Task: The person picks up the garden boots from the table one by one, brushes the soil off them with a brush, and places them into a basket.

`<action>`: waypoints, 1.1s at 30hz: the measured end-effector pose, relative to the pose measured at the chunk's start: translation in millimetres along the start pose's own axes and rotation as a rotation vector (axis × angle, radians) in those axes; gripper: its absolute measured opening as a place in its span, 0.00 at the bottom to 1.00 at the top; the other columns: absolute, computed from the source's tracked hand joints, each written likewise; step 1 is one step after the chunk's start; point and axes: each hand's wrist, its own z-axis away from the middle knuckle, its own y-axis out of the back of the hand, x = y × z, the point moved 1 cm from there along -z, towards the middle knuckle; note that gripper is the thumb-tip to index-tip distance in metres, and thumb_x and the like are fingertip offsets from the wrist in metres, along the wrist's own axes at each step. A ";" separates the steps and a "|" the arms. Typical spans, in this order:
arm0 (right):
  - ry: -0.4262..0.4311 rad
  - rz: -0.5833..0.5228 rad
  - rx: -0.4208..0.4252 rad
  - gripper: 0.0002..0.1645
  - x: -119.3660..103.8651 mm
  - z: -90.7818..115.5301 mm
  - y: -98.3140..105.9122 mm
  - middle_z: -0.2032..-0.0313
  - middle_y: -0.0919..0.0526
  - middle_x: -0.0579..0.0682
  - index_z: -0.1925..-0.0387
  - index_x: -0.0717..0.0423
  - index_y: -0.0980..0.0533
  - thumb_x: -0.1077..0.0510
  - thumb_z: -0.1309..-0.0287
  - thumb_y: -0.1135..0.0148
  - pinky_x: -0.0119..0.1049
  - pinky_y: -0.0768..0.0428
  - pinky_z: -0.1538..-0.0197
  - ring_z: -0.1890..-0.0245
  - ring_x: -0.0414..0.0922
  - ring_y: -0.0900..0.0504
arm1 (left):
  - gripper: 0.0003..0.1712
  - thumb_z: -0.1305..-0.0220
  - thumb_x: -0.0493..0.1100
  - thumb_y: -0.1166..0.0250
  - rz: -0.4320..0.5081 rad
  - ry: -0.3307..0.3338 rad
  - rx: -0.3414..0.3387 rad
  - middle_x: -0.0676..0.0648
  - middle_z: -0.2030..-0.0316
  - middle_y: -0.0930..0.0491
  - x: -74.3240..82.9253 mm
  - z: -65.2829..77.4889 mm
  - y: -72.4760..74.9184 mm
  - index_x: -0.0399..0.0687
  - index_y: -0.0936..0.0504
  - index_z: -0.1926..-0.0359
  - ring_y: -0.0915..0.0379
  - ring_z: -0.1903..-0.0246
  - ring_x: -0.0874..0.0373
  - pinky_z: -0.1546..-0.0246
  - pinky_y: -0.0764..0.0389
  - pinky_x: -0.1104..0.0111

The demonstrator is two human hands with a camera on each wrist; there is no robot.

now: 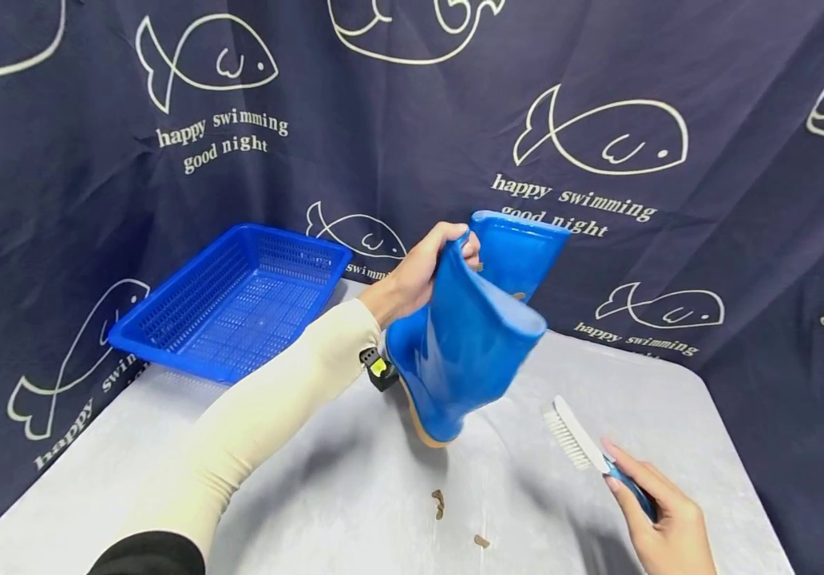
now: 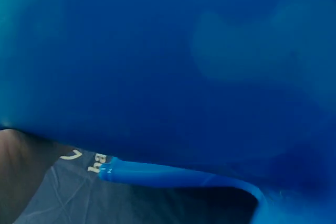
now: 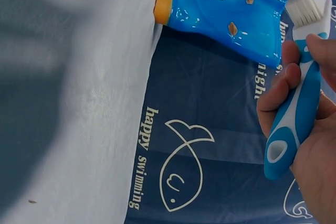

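Two blue rain boots are in the head view. My left hand grips the nearer boot by its upper rim and holds it tilted, its tan sole edge low over the table. Behind it the other boot is partly hidden; in the right wrist view brown flecks dot the shaft of a boot with an orange sole. The left wrist view is mostly filled by glossy blue boot. My right hand holds a scrub brush by its blue-and-white handle, white bristles facing left, apart from the boots.
A blue plastic basket stands at the back left of the white table. Brown crumbs lie near the front, below the boot. A dark curtain with fish drawings hangs close behind the table.
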 end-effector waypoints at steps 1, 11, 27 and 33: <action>-0.002 0.006 -0.005 0.29 -0.5 1.2 0.0 0.53 0.14 0.35 0.46 0.68 0.19 0.82 0.53 0.34 0.12 0.27 0.55 0.60 0.25 0.21 | 0.22 0.24 0.50 0.65 0.031 -0.004 -0.029 0.55 0.79 0.37 -1.8 -0.4 -1.6 0.48 0.36 0.75 0.39 0.75 0.62 0.70 0.37 0.71; 0.000 -0.012 -0.051 0.31 -3.5 0.2 -6.7 0.55 0.12 0.39 0.47 0.67 0.19 0.83 0.56 0.33 0.14 0.25 0.55 0.60 0.27 0.19 | 0.11 0.34 0.41 0.59 -0.219 0.064 -0.347 0.54 0.76 0.41 1.2 -6.1 9.0 0.48 0.40 0.75 0.43 0.72 0.59 0.66 0.41 0.69; -0.080 0.044 -0.118 0.28 -6.8 -9.3 -8.5 0.61 0.15 0.36 0.46 0.60 0.17 0.79 0.49 0.32 0.21 0.29 0.67 0.70 0.30 0.27 | 0.16 0.20 0.44 0.53 -1.264 0.053 -0.551 0.50 0.41 0.19 46.4 -7.1 -12.8 0.46 0.24 0.42 0.22 0.42 0.58 0.34 0.24 0.66; -0.106 0.019 -0.141 0.27 -2.6 -10.6 -13.9 0.62 0.14 0.40 0.46 0.60 0.18 0.78 0.48 0.33 0.22 0.28 0.67 0.70 0.31 0.27 | 0.20 0.22 0.47 0.47 -1.451 0.048 -0.578 0.51 0.39 0.19 63.3 -13.8 -17.9 0.50 0.22 0.36 0.23 0.38 0.58 0.32 0.24 0.64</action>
